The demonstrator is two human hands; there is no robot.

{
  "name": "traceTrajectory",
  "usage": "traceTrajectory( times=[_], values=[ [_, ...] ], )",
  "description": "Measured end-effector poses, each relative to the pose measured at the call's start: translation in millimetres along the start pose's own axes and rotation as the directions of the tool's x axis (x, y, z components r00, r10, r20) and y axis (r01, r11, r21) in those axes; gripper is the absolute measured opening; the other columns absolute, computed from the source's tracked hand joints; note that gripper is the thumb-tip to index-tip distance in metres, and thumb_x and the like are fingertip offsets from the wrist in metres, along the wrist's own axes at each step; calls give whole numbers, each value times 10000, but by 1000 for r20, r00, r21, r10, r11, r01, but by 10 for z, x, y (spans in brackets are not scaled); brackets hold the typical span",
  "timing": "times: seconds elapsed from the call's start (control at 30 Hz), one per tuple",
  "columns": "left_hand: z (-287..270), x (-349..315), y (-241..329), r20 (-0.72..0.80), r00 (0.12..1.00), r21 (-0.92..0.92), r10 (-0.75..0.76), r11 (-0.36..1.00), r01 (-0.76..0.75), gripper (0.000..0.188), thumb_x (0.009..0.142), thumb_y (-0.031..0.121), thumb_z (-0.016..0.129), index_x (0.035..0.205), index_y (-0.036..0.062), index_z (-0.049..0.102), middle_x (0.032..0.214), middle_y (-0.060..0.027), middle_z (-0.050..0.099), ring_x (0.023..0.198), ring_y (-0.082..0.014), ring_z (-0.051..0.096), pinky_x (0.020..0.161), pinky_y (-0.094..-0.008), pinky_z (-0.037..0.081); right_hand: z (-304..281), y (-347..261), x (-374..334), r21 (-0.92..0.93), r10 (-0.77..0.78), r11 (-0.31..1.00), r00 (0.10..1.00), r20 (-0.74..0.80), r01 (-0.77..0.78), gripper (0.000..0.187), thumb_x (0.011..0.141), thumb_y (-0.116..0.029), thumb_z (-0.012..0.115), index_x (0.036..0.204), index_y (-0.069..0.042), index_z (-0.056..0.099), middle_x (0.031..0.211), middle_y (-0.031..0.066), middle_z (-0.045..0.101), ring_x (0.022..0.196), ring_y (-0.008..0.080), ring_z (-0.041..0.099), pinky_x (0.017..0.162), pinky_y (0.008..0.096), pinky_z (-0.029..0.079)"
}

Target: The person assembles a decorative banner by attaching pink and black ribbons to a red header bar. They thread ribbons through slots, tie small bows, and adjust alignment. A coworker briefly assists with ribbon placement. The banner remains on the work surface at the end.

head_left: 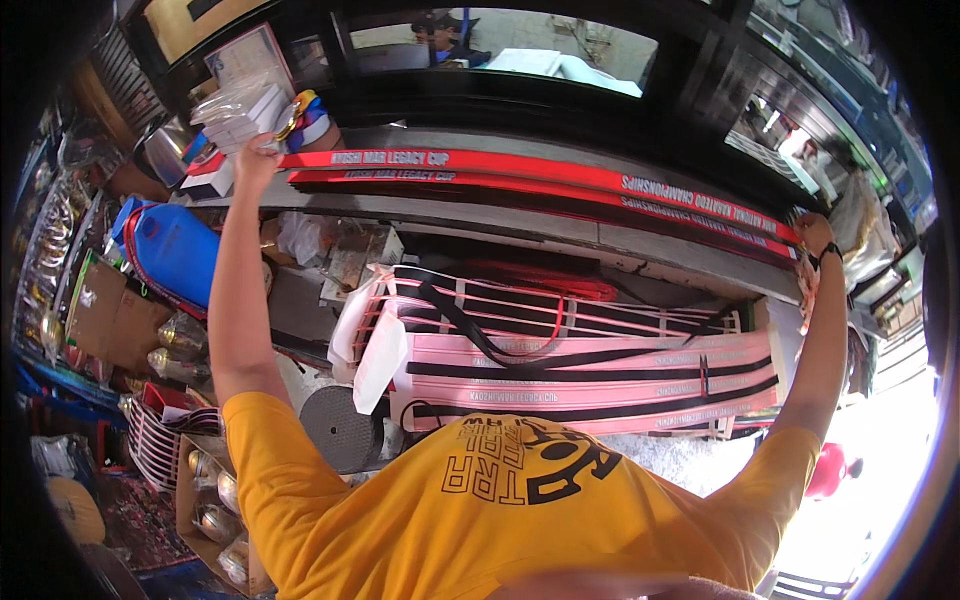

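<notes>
A long red printed ribbon (540,172) is stretched across the grey counter, with white lettering and a second red strip lying just below it. At its left end my left hand (258,156) is closed on the ribbon, beside a stack of wrapped white boxes (240,115). My right hand (814,234) is closed around the ribbon's right end, its fingertips partly hidden. Both arms reach wide apart. Nearer my body, pink printed strips with black bands (590,375) lie spread in rows below the counter, and a loose black strap (470,330) curves over them.
At the left stand a blue container (178,250), a cardboard sheet (115,310) and a box of wrapped round items (215,500). Medals with coloured ribbons (305,120) sit by the white boxes. A plastic-wrapped bundle (862,235) is beside my right hand. A dark round seat (340,430) stands below.
</notes>
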State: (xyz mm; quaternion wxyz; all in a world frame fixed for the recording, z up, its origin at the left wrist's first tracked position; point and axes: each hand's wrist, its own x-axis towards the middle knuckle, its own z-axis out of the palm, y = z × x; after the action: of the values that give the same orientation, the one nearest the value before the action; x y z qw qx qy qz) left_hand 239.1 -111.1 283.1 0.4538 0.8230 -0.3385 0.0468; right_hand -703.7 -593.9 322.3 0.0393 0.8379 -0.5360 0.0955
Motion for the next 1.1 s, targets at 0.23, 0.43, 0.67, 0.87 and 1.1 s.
traceTrajectory(
  times=[0.23,0.43,0.67,0.87,1.1],
  values=[
    [124,-184,50,67,997,-174,-31,984,42,503,756,-12,732,1241,75,628,806,-36,696,686,-95,629,611,-249,512,142,157,-62,32,61,998,997,-41,-60,141,733,-173,692,808,-54,701,728,145,680,698,274,676,659,393,517],
    [158,-311,127,71,997,-110,4,994,4,472,741,-8,746,1198,62,650,788,-49,701,693,-99,635,616,-254,509,199,212,-98,28,125,992,992,-22,-125,165,715,-179,708,824,-55,712,771,165,694,777,302,694,706,401,530],
    [257,-227,-163,35,978,136,206,968,-209,478,709,59,783,1170,112,670,839,-59,725,789,-145,682,739,-298,531,357,391,96,-354,-113,926,991,70,130,259,788,-288,631,889,-67,719,890,204,694,877,354,673,805,430,535],
    [314,58,-585,88,955,56,283,956,-288,467,736,-18,736,1186,52,635,922,-84,697,812,-148,666,744,-297,533,189,33,-70,-168,52,986,987,151,-26,288,773,-357,655,889,-100,713,928,149,706,887,307,672,789,414,530],
    [325,177,-738,133,960,112,246,959,-261,450,793,-29,677,1227,62,606,815,-61,689,739,-127,627,711,-277,496,-26,-506,-303,-126,197,974,978,68,-187,251,744,-305,745,912,-122,710,910,111,710,892,295,671,783,417,525]
  ],
)
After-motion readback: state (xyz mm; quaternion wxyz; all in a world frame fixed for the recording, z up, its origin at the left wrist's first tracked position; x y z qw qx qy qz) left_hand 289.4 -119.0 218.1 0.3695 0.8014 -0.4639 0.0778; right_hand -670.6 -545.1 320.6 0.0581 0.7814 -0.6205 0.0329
